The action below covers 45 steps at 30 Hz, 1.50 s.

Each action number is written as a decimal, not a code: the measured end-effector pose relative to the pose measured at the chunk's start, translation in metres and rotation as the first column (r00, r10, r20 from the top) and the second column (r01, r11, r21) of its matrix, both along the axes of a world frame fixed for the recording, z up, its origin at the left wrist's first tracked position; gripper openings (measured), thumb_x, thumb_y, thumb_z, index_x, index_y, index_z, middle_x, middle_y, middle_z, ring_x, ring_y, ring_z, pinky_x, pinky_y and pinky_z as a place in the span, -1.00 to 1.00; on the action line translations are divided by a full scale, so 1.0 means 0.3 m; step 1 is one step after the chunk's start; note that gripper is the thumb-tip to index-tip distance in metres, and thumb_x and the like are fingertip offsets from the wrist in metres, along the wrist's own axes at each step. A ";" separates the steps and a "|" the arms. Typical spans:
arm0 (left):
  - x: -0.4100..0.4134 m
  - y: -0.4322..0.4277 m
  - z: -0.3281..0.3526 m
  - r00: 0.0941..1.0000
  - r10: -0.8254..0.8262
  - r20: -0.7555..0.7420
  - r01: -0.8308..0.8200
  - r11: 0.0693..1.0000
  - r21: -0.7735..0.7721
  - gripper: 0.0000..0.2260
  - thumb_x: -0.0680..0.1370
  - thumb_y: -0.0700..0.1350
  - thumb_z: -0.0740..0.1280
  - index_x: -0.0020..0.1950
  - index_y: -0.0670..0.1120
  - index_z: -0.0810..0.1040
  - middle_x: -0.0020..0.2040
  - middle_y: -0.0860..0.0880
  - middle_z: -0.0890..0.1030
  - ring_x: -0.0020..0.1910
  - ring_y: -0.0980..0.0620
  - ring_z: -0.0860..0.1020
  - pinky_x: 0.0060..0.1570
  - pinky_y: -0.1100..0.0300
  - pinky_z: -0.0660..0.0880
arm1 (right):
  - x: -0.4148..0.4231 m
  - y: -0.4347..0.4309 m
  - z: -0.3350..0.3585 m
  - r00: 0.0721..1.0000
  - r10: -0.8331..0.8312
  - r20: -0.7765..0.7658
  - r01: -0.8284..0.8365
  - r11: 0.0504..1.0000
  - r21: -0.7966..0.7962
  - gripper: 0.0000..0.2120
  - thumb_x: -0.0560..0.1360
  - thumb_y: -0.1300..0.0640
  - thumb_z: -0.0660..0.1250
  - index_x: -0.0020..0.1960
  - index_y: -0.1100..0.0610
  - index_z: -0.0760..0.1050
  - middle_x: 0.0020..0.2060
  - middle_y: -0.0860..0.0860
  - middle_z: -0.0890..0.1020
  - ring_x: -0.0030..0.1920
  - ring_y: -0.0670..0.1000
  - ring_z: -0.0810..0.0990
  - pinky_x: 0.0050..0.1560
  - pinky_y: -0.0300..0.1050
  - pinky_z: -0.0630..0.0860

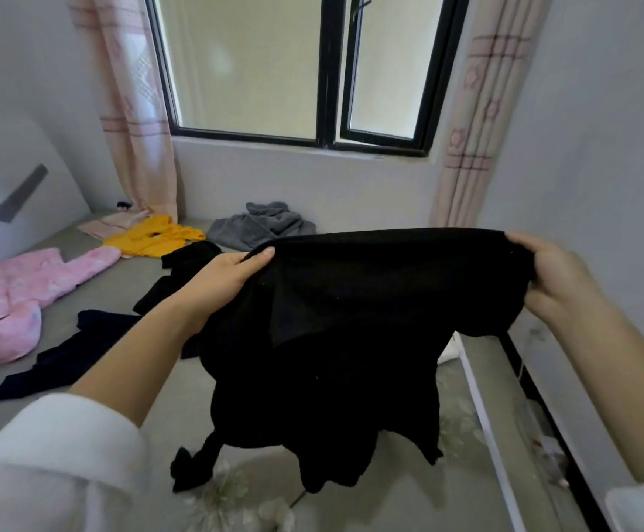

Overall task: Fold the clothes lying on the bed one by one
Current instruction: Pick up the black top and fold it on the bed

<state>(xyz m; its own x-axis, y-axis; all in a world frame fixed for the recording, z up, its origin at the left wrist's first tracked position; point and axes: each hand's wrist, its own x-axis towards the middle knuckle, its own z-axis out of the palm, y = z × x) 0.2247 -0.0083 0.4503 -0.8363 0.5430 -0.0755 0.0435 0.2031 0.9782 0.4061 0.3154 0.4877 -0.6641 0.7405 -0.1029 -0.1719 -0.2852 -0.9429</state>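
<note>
Holding: I have the soft black knit garment (351, 320) raised above the bed, its top edge stretched between both hands and the rest hanging in loose folds towards six o'clock.
Left hand: my left hand (228, 278) pinches the edge at the cloth's nine o'clock, thumb on top and fingers hidden under the fabric.
Right hand: my right hand (554, 278) clenches bunched cloth at the three o'clock end.
Long axis: the held edge runs nine to three, roughly level. Neither hand looks nearer to the hanging body than the other.
Coming move: I judge it turns on lowering that edge flat onto the open sheet at six o'clock, below the hem.
Bed: a grey sheet (128, 286), with a pale flower print showing near me.
Waiting clothes: a pink fleece garment (17, 293) at nine o'clock, a yellow top (155, 236) at eleven, a crumpled grey garment (263, 224) at twelve, and a dark navy piece (71, 351) beside my left forearm.
Room: a black-framed window (328, 71) at twelve o'clock between pink patterned curtains (136, 109), pale walls, and a black bed rail (535, 382) at four o'clock.
</note>
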 end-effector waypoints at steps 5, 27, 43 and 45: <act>0.047 0.091 0.044 0.979 0.107 0.175 -0.104 0.994 -0.027 -0.64 0.47 0.22 0.36 -0.18 -0.06 0.72 -0.15 -0.07 0.72 -0.18 -0.06 0.69 -0.21 0.15 0.54 | 0.047 0.096 0.028 0.995 -0.033 0.096 0.016 0.985 0.169 -0.85 0.53 0.29 0.26 0.06 0.15 0.52 -0.15 0.08 0.57 -0.16 -0.02 0.56 -0.20 -0.19 0.51; 0.031 0.289 0.199 0.944 0.086 0.319 -0.185 0.938 0.294 -0.82 0.59 0.01 0.25 0.03 -0.10 0.47 -0.16 -0.04 0.52 -0.33 0.02 0.48 -0.41 0.22 0.41 | -0.094 -0.300 -0.202 0.937 0.290 0.195 -0.327 0.925 0.196 -0.83 0.55 0.19 0.31 0.11 0.03 0.55 -0.01 0.05 0.68 0.00 0.04 0.66 0.01 -0.10 0.57; 0.436 0.128 -0.181 0.933 -0.337 -0.127 0.303 0.925 -0.228 -0.42 0.29 0.48 0.26 0.10 0.11 0.53 -0.03 0.17 0.62 -0.01 0.21 0.58 0.05 0.14 0.54 | -0.260 -0.367 -0.055 0.967 0.119 0.225 -0.124 0.992 0.008 -0.86 0.56 0.35 0.13 0.04 0.24 0.44 0.13 0.25 0.57 0.12 0.18 0.59 0.14 0.10 0.56; 0.411 0.148 -0.162 0.904 -0.281 -0.322 0.169 0.927 -0.334 -0.59 0.43 0.27 0.34 0.09 -0.01 0.54 -0.06 0.09 0.63 -0.05 0.14 0.60 -0.03 0.11 0.56 | -0.268 -0.372 -0.045 0.981 0.111 0.160 -0.102 0.992 -0.068 -0.84 0.56 0.37 0.09 -0.04 0.22 0.42 0.14 0.22 0.56 0.15 0.17 0.57 0.16 0.10 0.54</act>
